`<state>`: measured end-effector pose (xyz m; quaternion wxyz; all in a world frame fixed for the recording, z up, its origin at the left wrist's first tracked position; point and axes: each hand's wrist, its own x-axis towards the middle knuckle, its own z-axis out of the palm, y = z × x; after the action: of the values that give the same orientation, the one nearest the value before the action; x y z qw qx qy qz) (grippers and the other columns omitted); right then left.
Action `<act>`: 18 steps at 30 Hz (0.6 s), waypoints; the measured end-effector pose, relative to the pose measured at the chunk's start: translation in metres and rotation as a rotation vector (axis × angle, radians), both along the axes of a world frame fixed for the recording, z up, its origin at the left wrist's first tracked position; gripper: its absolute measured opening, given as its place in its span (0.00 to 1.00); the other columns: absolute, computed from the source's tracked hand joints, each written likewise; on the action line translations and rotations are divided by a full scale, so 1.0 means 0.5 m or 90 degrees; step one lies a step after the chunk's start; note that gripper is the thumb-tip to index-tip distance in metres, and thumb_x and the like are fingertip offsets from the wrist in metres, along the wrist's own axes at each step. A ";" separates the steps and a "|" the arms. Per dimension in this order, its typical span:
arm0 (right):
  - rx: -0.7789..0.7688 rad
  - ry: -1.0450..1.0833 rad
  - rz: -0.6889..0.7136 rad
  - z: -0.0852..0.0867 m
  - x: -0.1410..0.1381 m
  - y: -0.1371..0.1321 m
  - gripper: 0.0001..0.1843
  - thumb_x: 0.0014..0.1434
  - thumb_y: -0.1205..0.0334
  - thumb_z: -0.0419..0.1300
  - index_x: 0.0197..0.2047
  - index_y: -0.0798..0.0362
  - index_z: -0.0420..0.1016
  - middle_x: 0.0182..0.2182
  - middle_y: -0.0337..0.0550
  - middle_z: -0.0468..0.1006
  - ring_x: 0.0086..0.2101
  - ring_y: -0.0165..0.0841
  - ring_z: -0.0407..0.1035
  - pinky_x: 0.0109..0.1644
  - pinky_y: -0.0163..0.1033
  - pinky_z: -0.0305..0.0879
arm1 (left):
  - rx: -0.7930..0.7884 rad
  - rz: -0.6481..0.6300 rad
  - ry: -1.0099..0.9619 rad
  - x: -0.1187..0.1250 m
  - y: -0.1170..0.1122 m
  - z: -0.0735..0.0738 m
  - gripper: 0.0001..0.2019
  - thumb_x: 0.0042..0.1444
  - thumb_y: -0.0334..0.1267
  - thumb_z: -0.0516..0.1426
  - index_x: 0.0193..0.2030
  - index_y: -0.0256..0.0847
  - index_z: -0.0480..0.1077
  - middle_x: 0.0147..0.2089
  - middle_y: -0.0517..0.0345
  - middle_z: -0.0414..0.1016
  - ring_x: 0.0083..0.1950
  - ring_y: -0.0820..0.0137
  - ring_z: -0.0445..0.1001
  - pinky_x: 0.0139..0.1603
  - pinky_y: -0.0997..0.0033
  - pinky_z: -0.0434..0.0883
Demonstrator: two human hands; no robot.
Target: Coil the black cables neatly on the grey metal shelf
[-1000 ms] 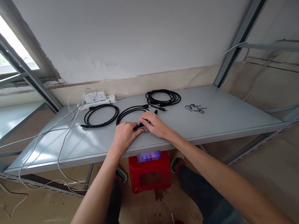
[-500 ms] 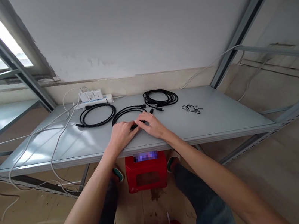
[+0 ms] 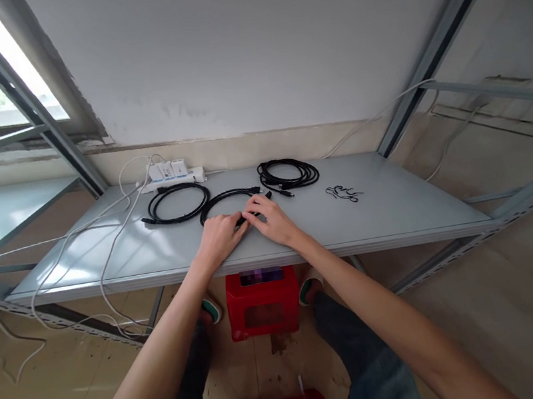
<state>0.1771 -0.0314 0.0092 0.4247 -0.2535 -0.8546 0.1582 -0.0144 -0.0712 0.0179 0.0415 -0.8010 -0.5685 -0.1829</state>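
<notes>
Black looped cable (image 3: 235,191) lay on the grey metal shelf (image 3: 409,204), its near side clasped by bare left hand (image 3: 223,235) and right hand (image 3: 270,220), far loops at twelve o'clock. A slackened grip could have let strands splay toward the coiled black cable (image 3: 312,173) at one o'clock.

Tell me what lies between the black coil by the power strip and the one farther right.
Another black cable lies there, partly hidden by the left hand and right hand, the head view shows.
</notes>
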 end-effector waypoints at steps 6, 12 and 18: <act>0.064 0.015 -0.094 0.000 0.001 -0.004 0.16 0.75 0.52 0.56 0.41 0.48 0.81 0.45 0.49 0.74 0.50 0.43 0.66 0.60 0.53 0.66 | 0.008 0.000 -0.003 -0.003 0.001 -0.002 0.22 0.75 0.52 0.47 0.52 0.42 0.79 0.37 0.44 0.84 0.39 0.54 0.82 0.37 0.65 0.64; 0.108 -0.024 -0.107 0.002 -0.004 -0.011 0.13 0.75 0.57 0.56 0.40 0.49 0.79 0.42 0.49 0.76 0.46 0.42 0.66 0.57 0.52 0.65 | 0.007 -0.012 -0.012 -0.005 0.004 -0.006 0.21 0.74 0.49 0.49 0.52 0.42 0.80 0.38 0.44 0.85 0.41 0.55 0.82 0.38 0.65 0.65; 0.147 -0.025 -0.105 0.001 -0.007 -0.016 0.10 0.73 0.64 0.55 0.40 0.50 0.76 0.40 0.48 0.76 0.43 0.40 0.67 0.55 0.48 0.67 | -0.009 -0.015 0.006 -0.006 0.010 -0.012 0.23 0.75 0.50 0.47 0.52 0.41 0.81 0.39 0.42 0.85 0.42 0.55 0.82 0.39 0.65 0.66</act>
<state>0.1734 -0.0395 0.0099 0.4458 -0.2757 -0.8514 0.0185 -0.0172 -0.0661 0.0121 0.0363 -0.8091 -0.5598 -0.1752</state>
